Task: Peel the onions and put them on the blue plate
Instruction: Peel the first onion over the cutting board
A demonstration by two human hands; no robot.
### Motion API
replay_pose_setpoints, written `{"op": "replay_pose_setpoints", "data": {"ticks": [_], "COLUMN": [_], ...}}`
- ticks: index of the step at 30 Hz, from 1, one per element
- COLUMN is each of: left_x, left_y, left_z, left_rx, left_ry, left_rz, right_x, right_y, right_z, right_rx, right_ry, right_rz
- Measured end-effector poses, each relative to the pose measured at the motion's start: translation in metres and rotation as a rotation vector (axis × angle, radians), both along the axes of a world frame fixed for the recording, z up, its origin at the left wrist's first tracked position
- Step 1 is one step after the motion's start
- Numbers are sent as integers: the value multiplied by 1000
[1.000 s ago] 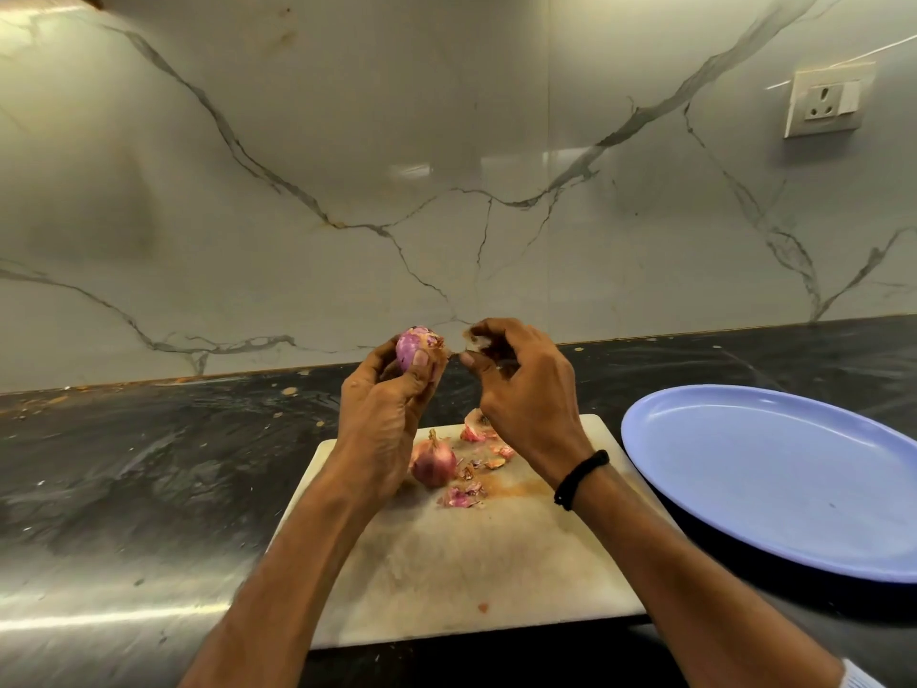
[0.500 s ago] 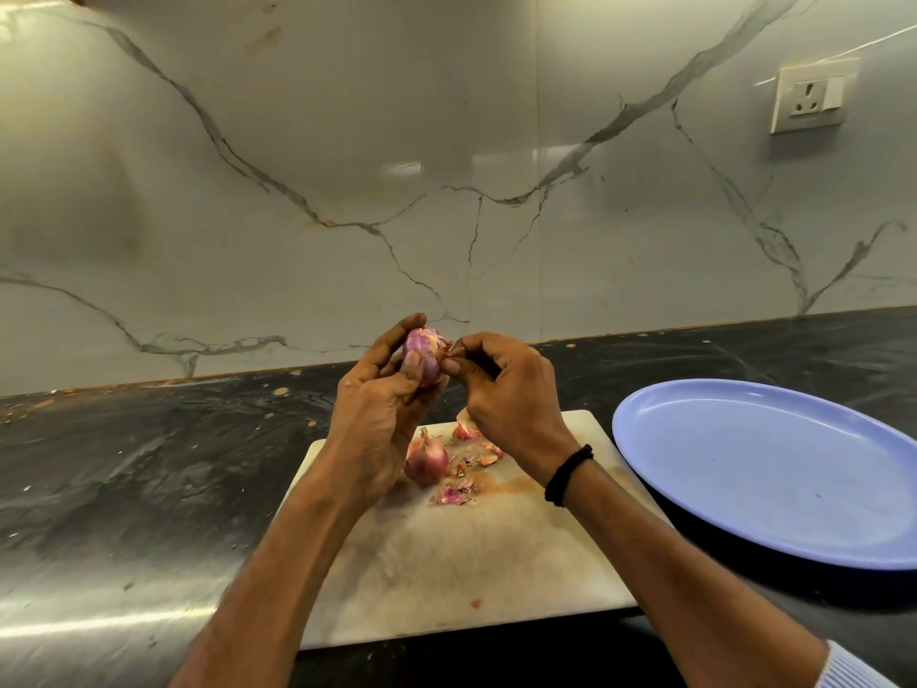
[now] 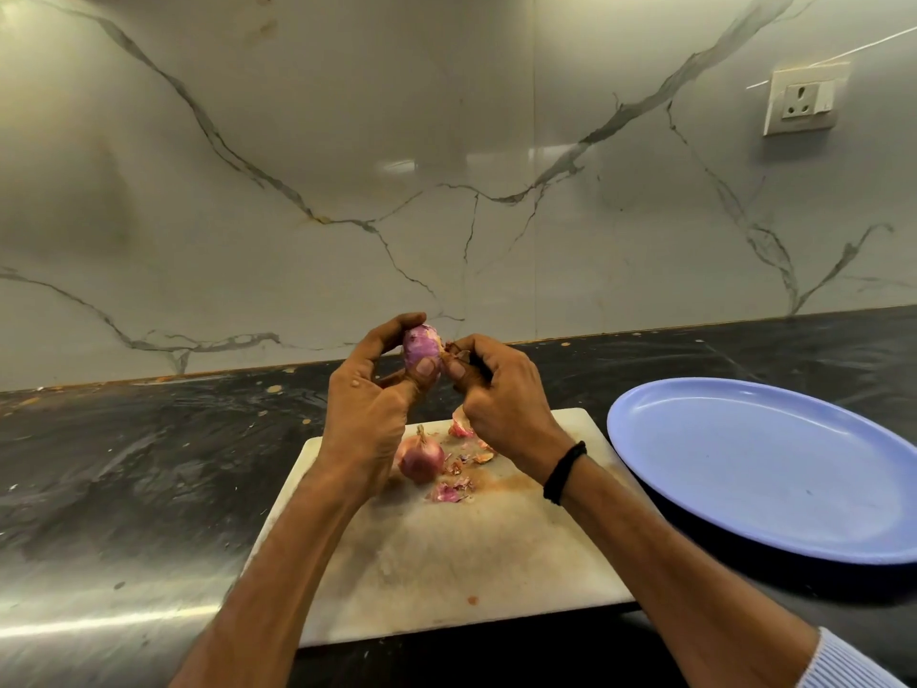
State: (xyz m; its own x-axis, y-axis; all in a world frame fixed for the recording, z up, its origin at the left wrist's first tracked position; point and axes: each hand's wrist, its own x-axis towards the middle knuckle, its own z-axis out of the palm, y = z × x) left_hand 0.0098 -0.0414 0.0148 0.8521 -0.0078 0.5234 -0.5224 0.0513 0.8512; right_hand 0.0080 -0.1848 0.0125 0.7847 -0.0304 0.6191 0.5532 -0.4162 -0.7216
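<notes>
Centre frame: left hand [image 3: 367, 414] is clamping the onion [image 3: 421, 347]; right hand [image 3: 501, 389] fingers are pinching its skin (dry, brittle). Skin is likely tearing short; onion may slip onto the cutting board [image 3: 446, 553].

Left hand [image 3: 367, 404] grips onion [image 3: 421, 346]; right hand [image 3: 501, 394] pinches skin [image 3: 452, 348].

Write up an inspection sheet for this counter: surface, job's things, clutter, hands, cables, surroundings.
Surface: dark countertop, stained white cutting board on it.
Job's things: held onion, partly peeled, above the board; second onion unpeeled on the board; blue plate right of the board, holds no onion.
Clutter: peel scraps on the board beside the second onion.
Hands: left hand grips the held onion; right hand pinches its loose skin.
Cables: thin white line by the wall socket, possibly a wire.
Surroundings: veined marble wall.
</notes>
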Motion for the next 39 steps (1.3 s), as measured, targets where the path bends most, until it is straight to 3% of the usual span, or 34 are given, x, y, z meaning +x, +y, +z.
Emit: {"op": "replay_pose_setpoints", "data": {"ticks": [6, 18, 26, 30, 34, 39], "left_x": [-2, 5, 1, 3, 5, 1], "left_y": [4, 11, 8, 8, 6, 5], "left_z": [2, -2, 5, 1, 1, 3], "left_rx": [147, 311, 141, 140, 86, 0], "left_ry": [-99, -181, -115, -61, 14, 86], "left_rz": [79, 242, 142, 90, 14, -85], "right_x": [-4, -7, -2, 5, 6, 5], "right_y": [6, 7, -5, -10, -10, -6], "right_z": [-3, -2, 3, 1, 0, 0], "right_rx": [168, 255, 458, 234, 34, 82], "right_ry": [74, 44, 56, 15, -26, -74], "right_rz": [124, 154, 153, -14, 79, 135]}}
